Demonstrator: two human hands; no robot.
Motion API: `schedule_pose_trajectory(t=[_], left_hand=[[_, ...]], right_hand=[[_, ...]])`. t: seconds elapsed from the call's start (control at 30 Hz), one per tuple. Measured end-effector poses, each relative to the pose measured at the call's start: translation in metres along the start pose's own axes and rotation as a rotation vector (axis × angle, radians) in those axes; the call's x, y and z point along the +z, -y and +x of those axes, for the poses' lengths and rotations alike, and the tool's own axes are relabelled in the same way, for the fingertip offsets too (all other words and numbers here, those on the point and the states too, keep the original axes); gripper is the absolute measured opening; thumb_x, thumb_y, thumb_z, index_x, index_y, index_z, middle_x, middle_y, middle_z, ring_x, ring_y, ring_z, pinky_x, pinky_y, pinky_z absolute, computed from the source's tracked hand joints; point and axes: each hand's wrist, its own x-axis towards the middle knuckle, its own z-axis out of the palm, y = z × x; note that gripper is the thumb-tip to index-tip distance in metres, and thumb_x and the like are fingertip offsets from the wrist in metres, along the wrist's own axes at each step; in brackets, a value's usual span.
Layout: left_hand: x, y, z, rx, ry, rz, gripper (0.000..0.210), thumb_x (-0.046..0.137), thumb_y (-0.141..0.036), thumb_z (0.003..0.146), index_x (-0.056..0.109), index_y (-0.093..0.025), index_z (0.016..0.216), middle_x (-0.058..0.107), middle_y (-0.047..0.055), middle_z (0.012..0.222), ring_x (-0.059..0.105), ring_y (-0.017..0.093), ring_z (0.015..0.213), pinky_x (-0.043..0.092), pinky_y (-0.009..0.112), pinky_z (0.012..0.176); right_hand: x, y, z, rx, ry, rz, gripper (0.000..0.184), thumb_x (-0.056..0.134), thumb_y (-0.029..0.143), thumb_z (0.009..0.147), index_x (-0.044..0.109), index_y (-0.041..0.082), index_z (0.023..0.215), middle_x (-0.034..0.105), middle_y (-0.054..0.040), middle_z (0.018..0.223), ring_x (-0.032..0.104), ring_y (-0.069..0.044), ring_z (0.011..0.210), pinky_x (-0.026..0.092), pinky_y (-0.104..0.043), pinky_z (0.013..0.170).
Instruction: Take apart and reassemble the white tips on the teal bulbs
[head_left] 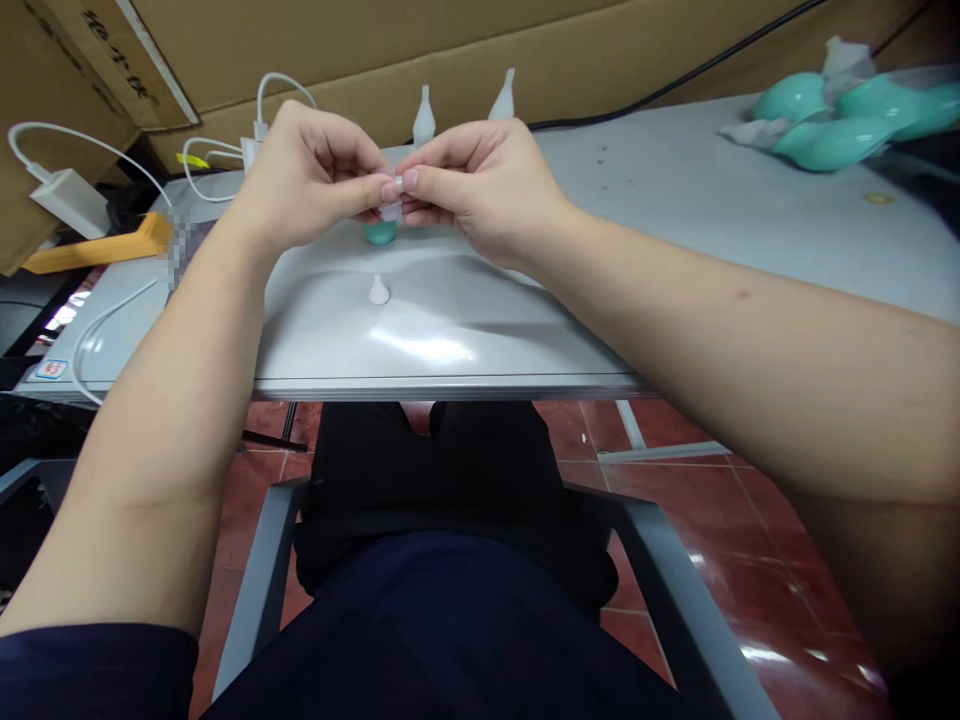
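Note:
My left hand (311,175) and my right hand (487,190) meet above the table, fingertips pinched close together. Between them sits a small translucent white plastic piece (399,184), mostly covered by the fingers. Just below shows a teal rounded part (380,232); whether it is joined to the white piece I cannot tell. On the tabletop nearer to me stands a small white cone-shaped tip (379,291). Behind my hands rise two tapered white nozzles, one at the middle (424,115) and one leaning right (504,97), their bases partly hidden.
Several teal bulbs (832,140) in clear wrapping lie at the back right of the grey table (675,220). Left are a white charger (73,203), white cables and a yellow-orange strip (97,250). A black cable (675,85) runs along the cardboard wall (450,50).

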Motion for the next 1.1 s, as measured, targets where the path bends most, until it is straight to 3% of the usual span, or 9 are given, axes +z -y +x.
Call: schedule_pose_trajectory(t=[0.13,0.23,0.4,0.57,0.8,0.93,1.1], left_hand=[[0.003,-0.003,-0.002,-0.006,-0.007,0.003,0.037,0.111,-0.059,0.082,0.090,-0.029,0.084,0.084,0.006,0.080,0.079,0.024,0.071,0.073,0.044,0.068],[0.004,-0.004,-0.004,0.014,-0.018,-0.017,0.039,0.111,-0.057,0.085,0.090,-0.024,0.085,0.084,0.008,0.081,0.080,0.024,0.071,0.074,0.044,0.069],[0.004,-0.006,-0.004,0.000,0.000,-0.028,0.041,0.111,-0.062,0.083,0.090,-0.027,0.085,0.084,0.005,0.081,0.080,0.024,0.072,0.075,0.044,0.070],[0.004,-0.006,-0.003,0.004,-0.068,-0.067,0.044,0.113,-0.055,0.084,0.089,-0.018,0.085,0.081,0.008,0.078,0.081,0.026,0.070,0.073,0.045,0.068],[0.004,-0.004,-0.003,0.007,-0.038,-0.046,0.050,0.114,-0.064,0.078,0.090,-0.021,0.083,0.082,0.008,0.078,0.081,0.025,0.069,0.073,0.042,0.065],[0.003,-0.007,-0.003,-0.023,-0.008,-0.032,0.045,0.116,-0.060,0.077,0.090,-0.023,0.085,0.084,0.008,0.081,0.083,0.025,0.072,0.076,0.040,0.068],[0.005,-0.009,-0.002,0.006,-0.035,-0.055,0.047,0.114,-0.060,0.080,0.089,-0.021,0.083,0.084,0.008,0.079,0.084,0.026,0.070,0.076,0.041,0.067]], right_hand=[[0.002,0.001,0.000,-0.060,-0.043,-0.044,0.035,0.098,0.059,0.061,0.078,0.036,0.078,0.083,-0.0097,0.098,0.075,-0.039,0.101,0.061,-0.061,0.098],[0.004,-0.001,0.000,-0.097,-0.075,-0.080,0.029,0.095,0.056,0.065,0.078,0.035,0.077,0.081,-0.0093,0.092,0.073,-0.036,0.094,0.063,-0.059,0.096],[0.003,-0.004,0.000,-0.134,-0.067,-0.071,0.021,0.094,0.048,0.075,0.078,0.034,0.079,0.079,-0.0074,0.090,0.075,-0.034,0.092,0.066,-0.056,0.096],[-0.001,-0.004,0.002,-0.117,-0.050,0.006,0.035,0.102,0.054,0.070,0.076,0.033,0.083,0.081,-0.0071,0.096,0.078,-0.033,0.096,0.066,-0.054,0.096],[-0.006,-0.001,0.001,-0.080,0.030,-0.006,0.041,0.104,0.058,0.065,0.082,0.033,0.089,0.083,-0.0096,0.101,0.078,-0.037,0.102,0.063,-0.061,0.103],[-0.004,0.000,0.002,-0.048,-0.008,-0.065,0.045,0.104,0.062,0.059,0.079,0.035,0.085,0.081,-0.0126,0.101,0.076,-0.043,0.110,0.060,-0.063,0.099],[0.000,-0.004,0.004,-0.131,-0.074,-0.070,0.041,0.099,0.060,0.069,0.073,0.032,0.081,0.077,-0.0082,0.093,0.074,-0.033,0.092,0.063,-0.055,0.094]])
